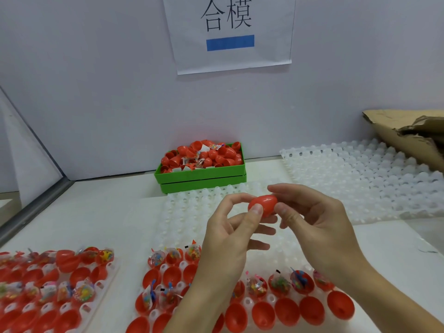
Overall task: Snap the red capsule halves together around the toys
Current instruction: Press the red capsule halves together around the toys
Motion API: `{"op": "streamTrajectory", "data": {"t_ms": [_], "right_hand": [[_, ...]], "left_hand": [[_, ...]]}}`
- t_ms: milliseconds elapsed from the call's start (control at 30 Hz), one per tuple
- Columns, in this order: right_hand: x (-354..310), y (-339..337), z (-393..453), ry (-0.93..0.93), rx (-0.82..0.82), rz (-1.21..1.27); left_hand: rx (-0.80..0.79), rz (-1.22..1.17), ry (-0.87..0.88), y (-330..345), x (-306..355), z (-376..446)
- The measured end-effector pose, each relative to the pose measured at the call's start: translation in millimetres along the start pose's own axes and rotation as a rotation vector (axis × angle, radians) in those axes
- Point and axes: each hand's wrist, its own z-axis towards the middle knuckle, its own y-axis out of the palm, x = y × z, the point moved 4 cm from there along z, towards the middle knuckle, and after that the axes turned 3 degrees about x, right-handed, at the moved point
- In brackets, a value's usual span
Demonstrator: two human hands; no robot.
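Both hands meet over the middle of the table (101,212), holding one red capsule (263,205) between them in the air, above a white dimpled tray (182,212). The left hand (230,236) pinches the capsule's left end, thumb in front and forefinger curled behind; the right hand (317,219) pinches the right end the same way. So each grip is clenched on the same capsule, one at either end.

The capsule's long axis lies nearly level, running left to right from one hand to the other, its right end a little higher and farther away. That is the relation the coming move turns on: the two halves close along that axis, so the hands would have to press straight toward each other. No gap shows between the halves, though the fingers hide part of the join, so I cannot tell whether it has clicked fully home.

Below the wrists, a near tray (271,299) holds rows of open red halves, some with bagged toys (280,283) inside, others bare. A second tray (105,277) to the left is filled likewise. At the back, against the wall, a green bin (201,176) is heaped with red capsule pieces and toy bags.
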Motion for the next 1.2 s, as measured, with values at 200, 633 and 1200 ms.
{"op": "streamTrajectory", "data": {"t_ms": [200, 633, 1200], "right_hand": [[-3, -2, 1, -0.029, 0.054, 0.027], [9, 12, -5, 0.212, -0.171, 0.130], [54, -82, 41, 0.688, 0.230, 0.451]], "left_hand": [[-0.014, -0.068, -0.063, 3, 0, 1], [0.313, 0.533, 0.384, -6, 14, -7], [0.160, 0.838, 0.568, -4, 4, 2]]}}
